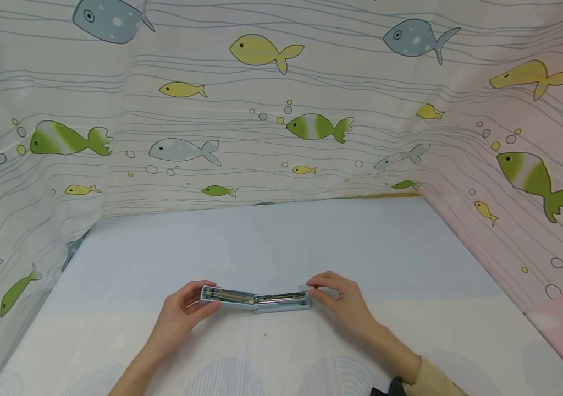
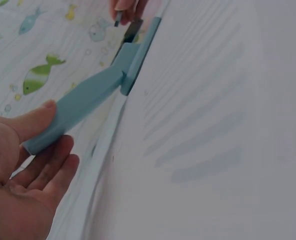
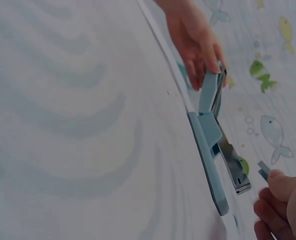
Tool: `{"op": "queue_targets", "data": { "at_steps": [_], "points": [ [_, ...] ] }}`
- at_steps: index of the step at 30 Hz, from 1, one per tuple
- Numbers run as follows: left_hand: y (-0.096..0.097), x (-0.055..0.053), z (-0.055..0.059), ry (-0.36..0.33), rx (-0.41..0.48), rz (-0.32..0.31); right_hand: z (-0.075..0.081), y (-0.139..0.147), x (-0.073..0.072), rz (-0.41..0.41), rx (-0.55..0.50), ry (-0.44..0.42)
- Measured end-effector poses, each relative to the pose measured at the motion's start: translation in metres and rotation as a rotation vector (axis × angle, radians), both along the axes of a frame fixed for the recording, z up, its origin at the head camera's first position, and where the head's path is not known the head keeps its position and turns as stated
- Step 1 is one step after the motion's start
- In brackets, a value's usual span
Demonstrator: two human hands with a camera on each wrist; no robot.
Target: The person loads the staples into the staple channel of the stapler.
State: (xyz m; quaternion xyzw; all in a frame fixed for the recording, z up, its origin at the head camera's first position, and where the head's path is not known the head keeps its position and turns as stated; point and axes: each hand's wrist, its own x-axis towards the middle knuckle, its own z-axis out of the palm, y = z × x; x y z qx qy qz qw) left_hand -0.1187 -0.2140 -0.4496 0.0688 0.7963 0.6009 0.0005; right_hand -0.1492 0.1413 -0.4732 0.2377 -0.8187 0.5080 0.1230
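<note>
A light-blue stapler (image 1: 281, 309) lies folded wide open on the table, its metal staple channel (image 3: 233, 162) exposed on the right half. The left hand (image 1: 182, 309) grips the end of the stapler's top arm (image 2: 83, 102) between thumb and fingers, and that arm tilts up from the hinge. Between thumb and index finger, the right hand (image 1: 343, 300) pinches a short grey strip of staples (image 3: 263, 170). In the right wrist view, the strip is held just off the open end of the channel, apart from it.
The table (image 1: 261, 247) has a pale blue and white cover with faint circle patterns. A fish-print curtain (image 1: 242, 121) walls in the back and both sides. Near the right forearm is a small black object (image 1: 389, 388) at the bottom edge.
</note>
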Motion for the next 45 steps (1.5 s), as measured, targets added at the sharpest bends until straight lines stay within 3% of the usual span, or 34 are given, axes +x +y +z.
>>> {"op": "queue_targets", "data": {
  "at_steps": [3,7,9,17,30,45],
  "points": [
    [0.000,0.000,0.000,0.002,0.006,-0.001,0.007,-0.005,0.003,0.004,0.001,-0.002],
    [0.001,0.000,-0.001,0.008,0.008,0.001,0.005,-0.006,0.003,0.006,0.011,0.000],
    [0.000,-0.001,-0.002,0.014,0.005,0.000,-0.003,-0.005,0.000,0.009,0.009,0.004],
    [-0.002,-0.002,-0.004,0.012,-0.011,0.001,-0.005,-0.011,0.000,0.044,0.000,0.038],
    [-0.001,0.000,-0.001,0.017,-0.001,-0.013,-0.011,-0.017,-0.001,0.064,0.002,-0.016],
    [-0.002,-0.001,-0.002,0.019,-0.001,-0.017,-0.012,-0.025,-0.001,0.074,0.006,-0.013]
  ]
}}
